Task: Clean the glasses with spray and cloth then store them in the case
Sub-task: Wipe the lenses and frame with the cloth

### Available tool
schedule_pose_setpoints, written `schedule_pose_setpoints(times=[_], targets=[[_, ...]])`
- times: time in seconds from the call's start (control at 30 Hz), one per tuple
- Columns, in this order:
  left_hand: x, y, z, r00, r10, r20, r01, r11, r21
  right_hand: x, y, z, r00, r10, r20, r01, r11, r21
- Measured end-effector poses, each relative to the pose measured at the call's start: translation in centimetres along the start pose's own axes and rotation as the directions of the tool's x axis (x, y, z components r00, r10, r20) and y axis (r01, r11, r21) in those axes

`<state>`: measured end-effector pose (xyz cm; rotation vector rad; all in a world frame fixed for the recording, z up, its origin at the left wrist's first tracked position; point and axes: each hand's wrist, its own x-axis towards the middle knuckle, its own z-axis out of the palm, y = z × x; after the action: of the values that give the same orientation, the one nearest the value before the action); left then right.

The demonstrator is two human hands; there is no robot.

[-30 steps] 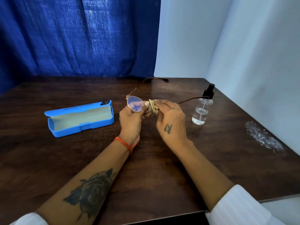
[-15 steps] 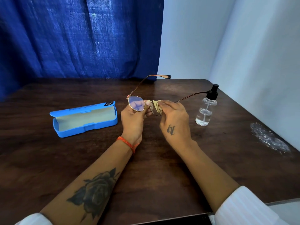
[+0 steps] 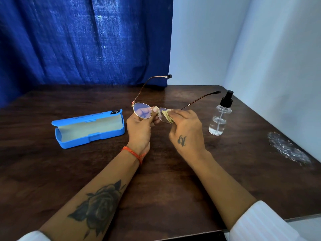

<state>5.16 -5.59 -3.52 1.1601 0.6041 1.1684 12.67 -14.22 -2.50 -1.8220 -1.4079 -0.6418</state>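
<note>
Beige cloth (image 3: 167, 116) pinched on lens by right hand (image 3: 186, 129); left hand (image 3: 139, 126) clamped glasses (image 3: 142, 112) at bridge; best rubbed lightly, frame steadied.

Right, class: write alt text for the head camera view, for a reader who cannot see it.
Two hands hold gold-rimmed glasses above a dark table: the left hand pinches the frame while the right hand presses a folded cloth on one lens. An open blue case lies left, a spray bottle stands right.
</note>
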Motion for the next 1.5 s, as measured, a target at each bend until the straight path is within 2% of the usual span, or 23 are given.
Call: schedule_pose_setpoints(times=[0.13,0.33,0.4,0.53,0.63,0.77,0.87,1.0,1.07,1.13,1.2,1.27,1.3,1.37,1.5], targets=[[-0.1,0.0,0.0,1.000,0.009,0.013,-0.009,1.000,0.008,0.0,-0.2,0.2,0.999,-0.030,0.030,0.030,0.999,0.012],[-0.4,0.0,0.1,1.000,-0.003,0.015,0.003,1.000,-0.011,-0.3,-0.9,0.2,0.997,0.028,-0.072,-0.015,0.984,0.179],[-0.4,0.1,0.0,0.999,-0.034,0.012,0.035,0.997,-0.064,-0.4,-1.0,0.1,0.995,0.002,-0.101,0.018,0.980,0.197],[-0.1,0.4,-0.2,0.994,-0.108,-0.022,0.104,0.983,-0.150,-0.6,-0.7,0.0,0.987,-0.148,-0.064,0.155,0.980,0.123],[0.3,0.8,-0.3,0.990,-0.138,-0.012,0.135,0.979,-0.154,-0.4,-0.1,-0.2,0.979,-0.201,-0.032,0.202,0.979,0.012],[0.5,1.2,-0.5,0.991,-0.124,0.056,0.128,0.988,-0.082,0.3,0.6,-0.9,0.967,-0.203,-0.152,0.206,0.978,0.007],[0.7,1.7,-0.7,0.988,-0.050,0.147,0.053,0.999,-0.011,0.9,0.9,-1.7,0.971,-0.097,-0.217,0.127,0.983,0.132],[0.8,2.3,-0.9,0.985,0.019,0.173,-0.022,1.000,0.012,1.5,1.0,-2.4,0.975,0.158,-0.158,-0.085,0.916,0.392],[0.7,2.3,-0.9,0.987,0.019,0.159,-0.019,1.000,0.002,1.6,0.9,-2.4,0.940,0.300,-0.162,-0.176,0.834,0.522],[0.7,2.2,-0.8,0.990,0.020,0.137,-0.019,1.000,-0.014,1.7,0.9,-2.4,0.889,0.394,-0.234,-0.192,0.785,0.589],[0.6,2.3,-0.8,0.993,0.026,0.118,-0.025,1.000,-0.014,1.5,0.8,-2.4,0.881,0.317,-0.352,-0.103,0.853,0.511],[0.6,2.2,-0.7,0.992,0.039,0.117,-0.037,0.999,-0.020,1.1,0.6,-2.0,0.916,0.072,-0.395,0.061,0.947,0.315],[0.5,2.2,-0.7,0.992,0.041,0.122,-0.038,0.999,-0.025,0.8,0.4,-1.5,0.930,-0.043,-0.366,0.135,0.964,0.230],[0.3,2.2,-0.6,0.989,0.046,0.143,-0.043,0.999,-0.028,0.3,0.1,-0.6,0.952,-0.157,-0.261,0.200,0.969,0.147],[0.4,2.0,-0.7,0.990,0.045,0.133,-0.046,0.999,0.003,0.0,0.3,0.1,0.967,-0.201,-0.157,0.224,0.964,0.141]])
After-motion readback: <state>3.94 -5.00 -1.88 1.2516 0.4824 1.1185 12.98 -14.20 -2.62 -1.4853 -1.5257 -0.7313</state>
